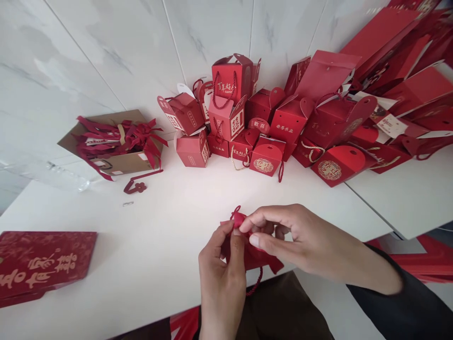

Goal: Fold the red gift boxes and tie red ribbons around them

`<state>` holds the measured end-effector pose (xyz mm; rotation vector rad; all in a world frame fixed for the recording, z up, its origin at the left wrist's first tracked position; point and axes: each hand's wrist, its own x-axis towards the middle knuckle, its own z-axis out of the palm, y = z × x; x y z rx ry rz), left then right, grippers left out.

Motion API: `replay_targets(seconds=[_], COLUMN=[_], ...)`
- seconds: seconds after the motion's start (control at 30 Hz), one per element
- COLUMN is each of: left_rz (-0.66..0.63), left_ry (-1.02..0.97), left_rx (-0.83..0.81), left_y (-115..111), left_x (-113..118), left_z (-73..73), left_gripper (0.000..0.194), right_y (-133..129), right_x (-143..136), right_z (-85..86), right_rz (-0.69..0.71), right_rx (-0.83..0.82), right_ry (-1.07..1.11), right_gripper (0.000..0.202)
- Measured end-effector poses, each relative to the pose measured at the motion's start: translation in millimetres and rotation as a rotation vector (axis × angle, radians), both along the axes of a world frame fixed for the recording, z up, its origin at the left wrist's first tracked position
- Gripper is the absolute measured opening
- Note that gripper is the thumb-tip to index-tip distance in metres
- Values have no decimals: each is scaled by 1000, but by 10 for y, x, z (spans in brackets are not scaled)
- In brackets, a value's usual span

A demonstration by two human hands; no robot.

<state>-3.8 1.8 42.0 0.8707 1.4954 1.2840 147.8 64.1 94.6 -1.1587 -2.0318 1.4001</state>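
Note:
Near the front edge of the white table, a small red gift box (255, 259) lies under my hands, with a red twisted cord handle (255, 285) hanging from its near side. A red ribbon (239, 218) is bunched at the top of the box. My left hand (222, 271) is closed, thumb and index finger pinching the ribbon from the left. From the right, my right hand (300, 236) has its fingers curled, with the index fingertip and thumb at the same ribbon. The fingers cover much of the box and ribbon.
Several red gift boxes (230, 118) are stacked along the marble wall. At the back left stands a cardboard box (132, 164) of red ribbons. A loose ribbon with a flower shape (136, 187) lies before it. A red printed bag (49, 259) rests at the left.

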Motion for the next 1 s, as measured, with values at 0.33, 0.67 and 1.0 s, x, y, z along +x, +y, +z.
replay_targets(seconds=[0.33,0.67,1.0], left_rz=[-368,-362,-501], left_ry=[180,172,271], left_rx=[23,5,-27], left_y=[6,88,61], left_x=[-120,-139,-140], left_z=[132,76,92], left_gripper=[15,26,16], right_y=[-3,4,22], right_x=[-24,9,-45], right_z=[-116,-216,-237], right_rz=[159,107,-38], right_rx=[347,434,273], right_ry=[-19,10,66], right_gripper=[21,19,10])
